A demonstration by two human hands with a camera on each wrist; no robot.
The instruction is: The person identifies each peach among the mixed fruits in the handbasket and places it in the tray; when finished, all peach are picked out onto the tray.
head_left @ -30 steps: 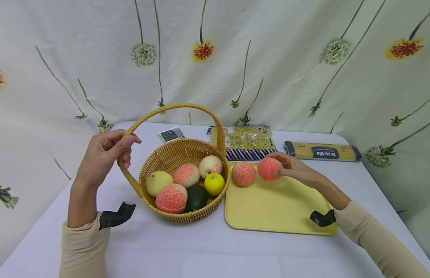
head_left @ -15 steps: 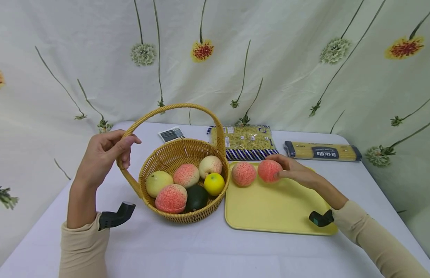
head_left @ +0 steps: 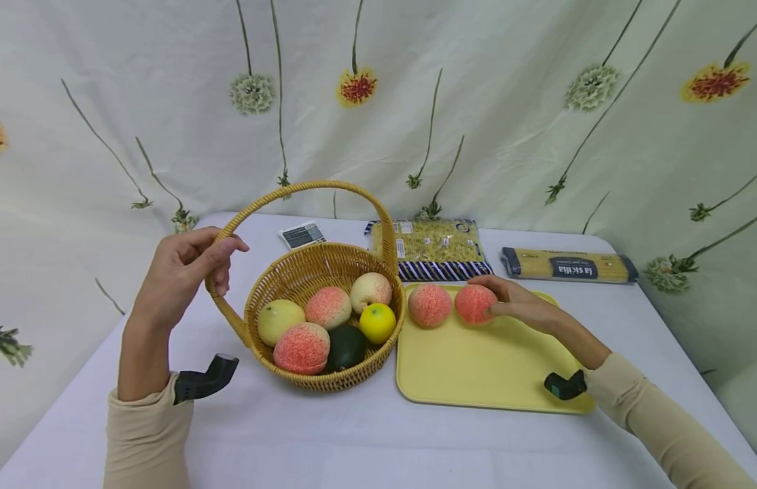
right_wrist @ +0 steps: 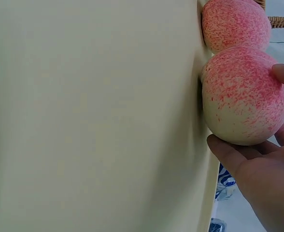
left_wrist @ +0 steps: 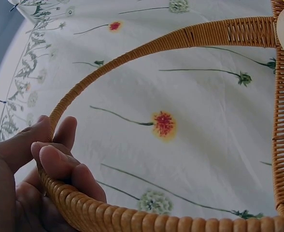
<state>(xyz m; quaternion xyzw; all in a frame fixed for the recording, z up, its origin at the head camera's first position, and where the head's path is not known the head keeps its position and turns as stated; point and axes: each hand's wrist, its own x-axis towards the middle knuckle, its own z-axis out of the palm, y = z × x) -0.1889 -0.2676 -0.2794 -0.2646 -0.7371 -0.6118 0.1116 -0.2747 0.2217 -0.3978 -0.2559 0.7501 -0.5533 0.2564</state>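
In the head view, the left hand (head_left: 179,272) grips the handle (head_left: 332,185) of the basket (head_left: 302,275), which stands on the bench (head_left: 280,438) with fruit (head_left: 327,308) inside. The right hand (head_left: 516,302) holds a peach (head_left: 476,303) at the far side of the tray (head_left: 476,370), just beside another peach (head_left: 430,305). The step in hand looks like steadying the basket while handling that one peach; whether it is arriving or leaving, this moment alone cannot tell.

In the left wrist view, the fingers (left_wrist: 60,162) curl round the handle, pinching it.

In the right wrist view, the fingers (right_wrist: 229,153) sit on two sides of the peach and pinch it, close by the tray's rim; whether it touches the tray is unclear. The next move probably calls for either a soft release or a straight lift, without nudging its neighbour.
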